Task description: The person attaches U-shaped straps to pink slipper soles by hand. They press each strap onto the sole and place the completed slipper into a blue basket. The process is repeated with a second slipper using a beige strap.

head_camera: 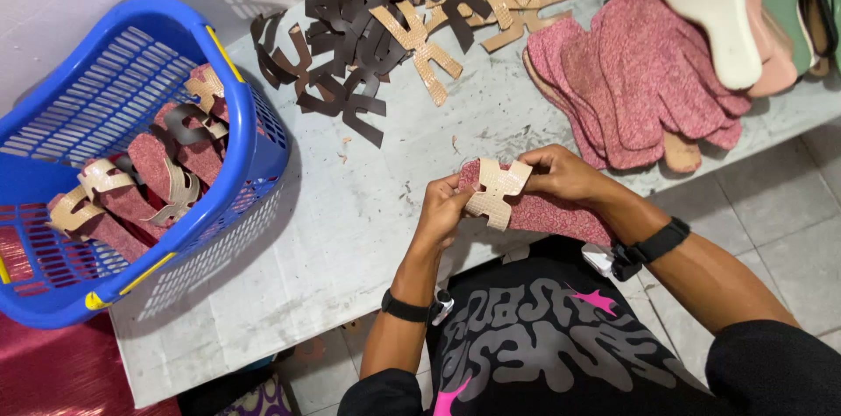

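Note:
A pink speckled sandal insole (561, 215) is held over the front edge of the grey worktable (350, 232). A tan H-shaped strap piece (496, 192) lies across its toe end. My left hand (441, 210) pinches the strap's left side against the insole. The strap's upper right corner and the insole are gripped by my right hand (565, 175). Both wrists wear dark bands.
A blue plastic basket (219, 197) at the left holds several pink insoles with tan straps. Loose brown and tan strap pieces (385, 31) lie heaped at the table's back. At the right is a stack of pink insoles (639, 83), with white and green soles (714, 13) beyond.

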